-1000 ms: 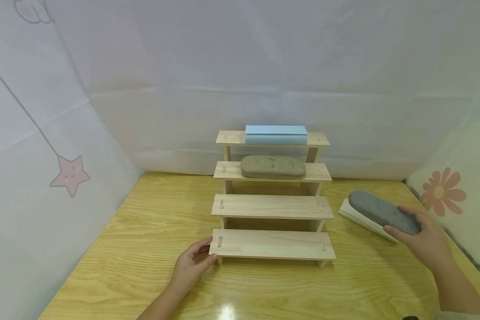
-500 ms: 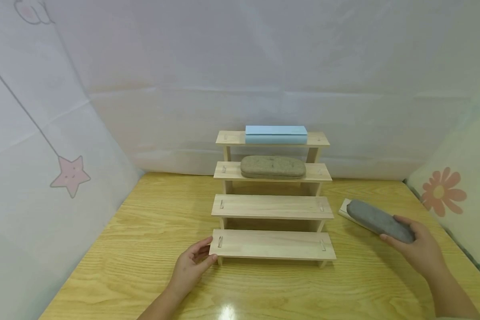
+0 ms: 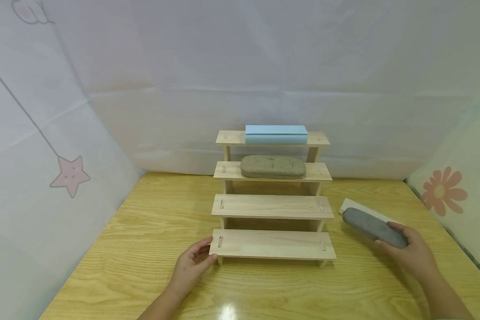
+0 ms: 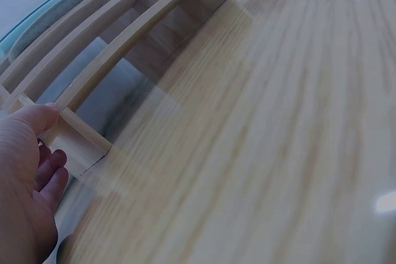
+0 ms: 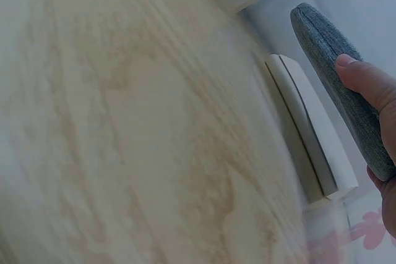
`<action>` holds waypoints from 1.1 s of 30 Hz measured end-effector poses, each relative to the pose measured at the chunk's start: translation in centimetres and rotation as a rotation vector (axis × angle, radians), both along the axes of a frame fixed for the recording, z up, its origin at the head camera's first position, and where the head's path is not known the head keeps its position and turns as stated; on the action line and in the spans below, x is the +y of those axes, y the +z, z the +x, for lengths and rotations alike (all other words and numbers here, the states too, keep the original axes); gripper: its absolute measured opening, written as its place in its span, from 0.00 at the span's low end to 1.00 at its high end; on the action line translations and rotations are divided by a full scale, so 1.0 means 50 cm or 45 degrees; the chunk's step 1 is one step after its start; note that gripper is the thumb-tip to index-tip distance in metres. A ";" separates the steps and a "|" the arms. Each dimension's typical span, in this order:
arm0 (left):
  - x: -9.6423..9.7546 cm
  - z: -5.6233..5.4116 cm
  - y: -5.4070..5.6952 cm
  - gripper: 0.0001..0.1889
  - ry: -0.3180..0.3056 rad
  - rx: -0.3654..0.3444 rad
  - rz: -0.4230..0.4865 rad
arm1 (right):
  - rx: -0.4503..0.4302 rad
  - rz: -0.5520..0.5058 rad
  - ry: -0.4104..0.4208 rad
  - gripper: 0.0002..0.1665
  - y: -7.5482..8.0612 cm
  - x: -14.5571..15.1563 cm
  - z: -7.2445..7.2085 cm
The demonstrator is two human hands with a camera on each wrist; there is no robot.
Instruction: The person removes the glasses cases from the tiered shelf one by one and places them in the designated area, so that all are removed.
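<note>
My right hand [image 3: 412,255] grips the near end of a grey, cloth-covered glasses case [image 3: 374,227], thumb on one side and fingers on the other. The case is raised above the table and overlaps a white glasses case [image 3: 349,205] lying there; the right wrist view shows both, the white case [image 5: 309,128] below the grey one [image 5: 334,66]. My left hand [image 3: 190,266] pinches the left end of the lowest board of a wooden stepped rack [image 3: 272,243]. An olive-brown glasses case [image 3: 273,166] lies on the second board from the top, and a light blue one [image 3: 276,134] on the top board.
The rack stands mid-table on a wood-grain tabletop [image 3: 132,249]. Behind and at both sides hangs a pale cloth backdrop [image 3: 184,111] with a printed star [image 3: 70,175] and flower [image 3: 444,192]. The rack's two lower boards carry nothing.
My right hand has brought the grey glasses case leftward and nearer, from over the white case to its near side. The left hand has stayed at the rack.
</note>
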State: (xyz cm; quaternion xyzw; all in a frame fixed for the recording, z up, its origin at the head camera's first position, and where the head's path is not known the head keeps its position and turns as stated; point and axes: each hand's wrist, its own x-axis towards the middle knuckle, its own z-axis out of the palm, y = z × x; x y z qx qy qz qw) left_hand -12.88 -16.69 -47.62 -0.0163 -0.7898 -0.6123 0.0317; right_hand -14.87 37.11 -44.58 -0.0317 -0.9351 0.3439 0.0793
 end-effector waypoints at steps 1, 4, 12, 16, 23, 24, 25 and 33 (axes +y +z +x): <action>0.000 0.000 0.000 0.26 -0.001 -0.001 0.003 | -0.003 -0.005 0.004 0.46 -0.003 -0.001 0.000; 0.000 -0.001 -0.001 0.26 -0.001 -0.005 0.004 | 0.003 0.000 0.017 0.46 -0.012 -0.001 -0.002; -0.001 -0.001 -0.002 0.26 -0.010 -0.001 0.008 | -0.006 -0.007 0.024 0.47 -0.030 -0.005 -0.002; -0.002 -0.001 -0.003 0.26 -0.013 0.005 0.007 | 0.000 0.009 0.031 0.47 -0.040 -0.003 -0.006; -0.002 -0.001 -0.003 0.26 -0.017 0.007 0.017 | -0.027 -0.005 0.034 0.47 -0.045 -0.004 -0.008; -0.002 -0.001 -0.003 0.26 -0.018 0.008 0.017 | -0.038 -0.014 0.036 0.47 -0.045 -0.004 -0.008; -0.003 -0.001 -0.004 0.26 -0.019 0.007 0.017 | -0.043 -0.021 0.037 0.47 -0.046 -0.004 -0.008; -0.002 -0.001 -0.004 0.26 -0.023 0.012 0.018 | -0.005 0.022 0.042 0.45 -0.055 -0.003 -0.007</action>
